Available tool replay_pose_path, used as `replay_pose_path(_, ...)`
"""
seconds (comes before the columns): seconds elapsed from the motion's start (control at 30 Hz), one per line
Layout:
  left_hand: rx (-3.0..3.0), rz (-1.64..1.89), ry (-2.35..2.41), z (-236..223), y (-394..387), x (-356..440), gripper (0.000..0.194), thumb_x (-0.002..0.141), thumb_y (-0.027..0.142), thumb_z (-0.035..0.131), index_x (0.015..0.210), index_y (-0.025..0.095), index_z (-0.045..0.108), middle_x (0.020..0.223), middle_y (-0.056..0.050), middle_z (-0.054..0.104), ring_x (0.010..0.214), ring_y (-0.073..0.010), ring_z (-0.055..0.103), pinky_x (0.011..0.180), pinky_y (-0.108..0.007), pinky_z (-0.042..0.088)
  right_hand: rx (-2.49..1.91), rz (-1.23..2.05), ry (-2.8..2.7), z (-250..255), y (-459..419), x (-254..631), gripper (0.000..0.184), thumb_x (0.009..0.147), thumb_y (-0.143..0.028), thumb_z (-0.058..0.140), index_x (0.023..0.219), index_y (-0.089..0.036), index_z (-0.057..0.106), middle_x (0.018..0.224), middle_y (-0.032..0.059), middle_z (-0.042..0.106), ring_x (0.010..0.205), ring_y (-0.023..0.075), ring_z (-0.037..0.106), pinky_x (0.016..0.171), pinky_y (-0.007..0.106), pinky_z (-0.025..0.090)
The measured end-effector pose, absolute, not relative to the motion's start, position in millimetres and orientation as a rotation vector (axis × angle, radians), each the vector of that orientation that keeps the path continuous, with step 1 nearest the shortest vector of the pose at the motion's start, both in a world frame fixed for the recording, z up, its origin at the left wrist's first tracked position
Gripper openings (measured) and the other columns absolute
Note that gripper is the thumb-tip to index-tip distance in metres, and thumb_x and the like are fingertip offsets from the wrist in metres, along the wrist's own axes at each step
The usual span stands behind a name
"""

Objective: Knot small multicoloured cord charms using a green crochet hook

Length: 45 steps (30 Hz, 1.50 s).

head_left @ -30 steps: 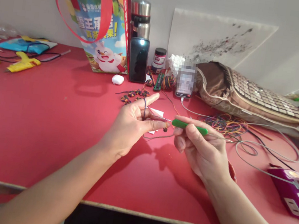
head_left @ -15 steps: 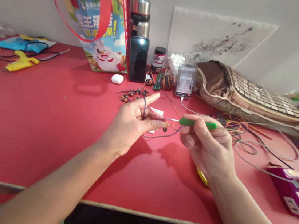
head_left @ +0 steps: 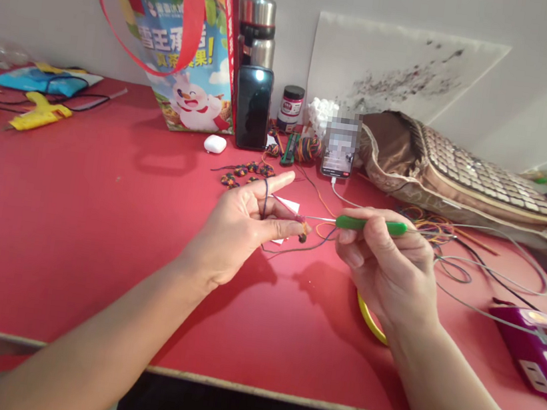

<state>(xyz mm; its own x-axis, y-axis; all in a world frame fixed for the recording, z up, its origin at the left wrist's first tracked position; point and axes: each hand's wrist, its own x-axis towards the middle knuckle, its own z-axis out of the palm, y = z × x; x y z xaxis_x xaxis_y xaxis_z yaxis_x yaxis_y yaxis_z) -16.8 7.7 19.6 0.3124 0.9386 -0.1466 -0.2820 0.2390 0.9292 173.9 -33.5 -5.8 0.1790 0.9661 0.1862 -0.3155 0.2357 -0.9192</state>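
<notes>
Between thumb and fingers, my left hand [head_left: 245,228] pinches a small multicoloured crochet piece [head_left: 303,229]. Dark yarn [head_left: 266,197] loops around its raised index finger and runs to the piece. My right hand [head_left: 387,260] is closed around the green handle of a crochet hook [head_left: 370,225]. The hook's thin metal shaft points left, and its tip is at the piece, partly hidden by the yarn there. A loose yarn tail hangs below and curves across the red table [head_left: 140,295]. Behind my left hand lie several small dark, multicoloured crocheted pieces [head_left: 248,169].
At the back stand a printed bag [head_left: 192,93], a steel flask [head_left: 257,21], a dark phone [head_left: 252,108], a jar [head_left: 291,106] and a plugged-in phone [head_left: 338,153]. Right are a brown cushion [head_left: 469,170], cables and a purple power strip [head_left: 531,353]. A yellow glue gun [head_left: 41,114] lies left.
My right hand has shifted slightly to the right with the crochet hook, so its handle is farther from the piece. My left hand has hardly moved.
</notes>
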Motion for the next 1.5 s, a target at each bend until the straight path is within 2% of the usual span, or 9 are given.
replay_pose_path(0.23, 0.972, 0.925, 0.824, 19, 10, -19, 0.09, 0.064, 0.017, 0.1, 0.147, 0.013, 0.065, 0.078, -0.002, 0.077, 0.075, -0.018, 0.071, 0.074, -0.033, 0.054, -0.907, 1.029, -0.968, -3, -34, 177, 0.023, 0.082, -0.047, 0.091, 0.085, -0.025, 0.083, 0.068, 0.0026, 0.069, 0.055, 0.0116, 0.049, 0.045, 0.027, 0.033)
replay_pose_path(0.5, 0.976, 0.784, 0.763, 19, 12, -21, 0.074, 0.063, 0.016, 0.099, 0.133, 0.018, 0.076, 0.073, -0.001, 0.077, 0.067, -0.015, 0.067, 0.064, -0.028, 0.047, -0.929, 1.022, -0.947, 2, -35, 181, 0.022, 0.084, -0.044, 0.089, 0.081, -0.024, 0.082, 0.063, 0.0011, 0.061, 0.05, 0.01, 0.039, 0.047, 0.029, 0.024)
replay_pose_path(0.77, 1.013, 0.685, 0.693, 14, 14, -24, 0.06, 0.063, 0.015, 0.099, 0.12, 0.025, 0.084, 0.075, -0.002, 0.077, 0.071, -0.0152, 0.069, 0.067, -0.028, 0.049, -0.889, 1.091, -0.946, 1, -33, 186, 0.024, 0.085, -0.043, 0.087, 0.08, -0.021, 0.081, 0.057, -0.0024, 0.054, 0.047, 0.0067, 0.03, 0.046, 0.027, 0.019)
replay_pose_path(0.93, 0.998, 0.671, 0.688, 14, 14, -23, 0.057, 0.059, 0.019, 0.101, 0.114, 0.025, 0.086, 0.073, -0.002, 0.077, 0.07, -0.0143, 0.069, 0.069, -0.027, 0.051, -0.891, 1.156, -0.961, -1, -31, 187, 0.03, 0.084, -0.049, 0.088, 0.079, -0.021, 0.078, 0.056, -0.0041, 0.053, 0.043, 0.0053, 0.026, 0.043, 0.026, 0.024)
replay_pose_path(1.1, 0.99, 0.675, 0.692, 14, 14, -22, 0.054, 0.061, 0.018, 0.1, 0.113, 0.022, 0.086, 0.073, -0.003, 0.077, 0.07, -0.015, 0.067, 0.068, -0.028, 0.048, -0.863, 1.226, -0.947, -4, -31, 182, 0.031, 0.084, -0.049, 0.087, 0.079, -0.021, 0.078, 0.055, -0.005, 0.053, 0.041, 0.0047, 0.025, 0.042, 0.026, 0.028)
replay_pose_path(1.33, 0.995, 0.793, 0.743, 15, 10, -17, 0.059, 0.063, 0.017, 0.098, 0.12, 0.021, 0.083, 0.073, 0.001, 0.071, 0.067, -0.0125, 0.062, 0.067, -0.028, 0.047, -0.835, 1.251, -0.878, -7, -35, 168, 0.023, 0.083, -0.047, 0.088, 0.087, -0.024, 0.084, 0.062, -0.0015, 0.067, 0.042, 0.0066, 0.037, 0.044, 0.027, 0.036)
replay_pose_path(1.5, 1.062, 0.924, 0.795, 17, 6, -14, 0.062, 0.063, 0.017, 0.097, 0.123, 0.019, 0.08, 0.078, 0.002, 0.072, 0.076, -0.0147, 0.068, 0.076, -0.03, 0.055, -0.837, 1.27, -0.857, -6, -36, 165, 0.017, 0.078, -0.036, 0.091, 0.082, -0.023, 0.082, 0.059, -0.0021, 0.067, 0.042, 0.0068, 0.041, 0.043, 0.025, 0.036)
